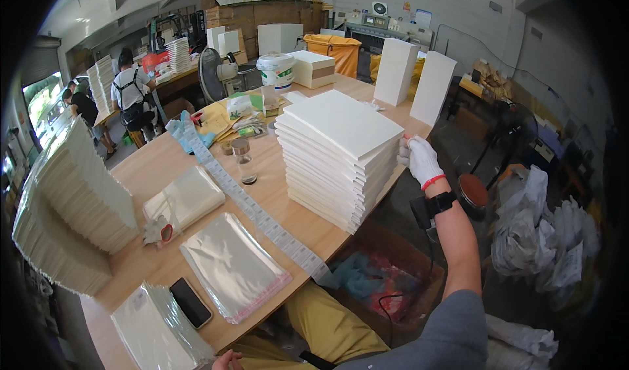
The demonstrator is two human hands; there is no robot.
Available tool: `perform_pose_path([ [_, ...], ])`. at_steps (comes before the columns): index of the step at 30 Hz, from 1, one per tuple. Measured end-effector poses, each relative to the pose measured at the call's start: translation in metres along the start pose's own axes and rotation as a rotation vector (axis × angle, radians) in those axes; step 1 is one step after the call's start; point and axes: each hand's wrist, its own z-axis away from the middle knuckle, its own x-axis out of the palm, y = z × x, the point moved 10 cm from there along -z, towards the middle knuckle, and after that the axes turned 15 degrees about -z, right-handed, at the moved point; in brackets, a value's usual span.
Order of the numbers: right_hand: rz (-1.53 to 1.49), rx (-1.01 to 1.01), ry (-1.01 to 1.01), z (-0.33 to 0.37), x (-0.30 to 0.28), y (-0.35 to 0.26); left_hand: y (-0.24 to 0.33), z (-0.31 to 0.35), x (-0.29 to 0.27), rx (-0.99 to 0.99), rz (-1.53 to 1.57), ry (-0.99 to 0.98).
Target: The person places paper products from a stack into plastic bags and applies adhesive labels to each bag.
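Note:
A tall stack of flat white cardboard pieces [344, 160] stands at the right side of the wooden table. At its right edge is my right hand [422, 160], in a white glove with bare fingertips and a red cuff. The fingers are curled in close to the upper corner of the stack; what they grip, if anything, is hidden. Only a few bare fingers of my left hand [227, 360] show at the bottom edge, below a pile of clear plastic sleeves [160, 331]. Whether that hand holds anything does not show. Near it lies a black phone [190, 302].
More clear sleeves [232, 265] and a label strip [262, 219] lie mid-table. A glass jar [244, 162] stands left of the stack. Tall sleeve piles [72, 200] rise at the left. Two upright white boxes [395, 72] stand at the far right. Below sits an open carton [419, 278].

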Motion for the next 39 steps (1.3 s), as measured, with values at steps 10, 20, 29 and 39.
perform_pose_path([
  [10,-0.203,0.117,-0.057,-0.036,0.002,0.001,0.030,-0.010,0.037,0.108,-0.029,-0.152],
  [20,0.194,-0.182,-0.258,-0.023,0.058,-0.023,0.015,-0.019,0.112,0.052,0.163,-0.395],
  [29,0.453,-0.245,-0.504,0.162,0.062,-0.021,-0.071,-0.080,0.214,0.070,-0.585,-0.354],
  [39,0.272,0.735,-0.588,0.275,-0.029,0.209,-0.093,-0.099,0.209,0.235,-0.403,-0.191],
])
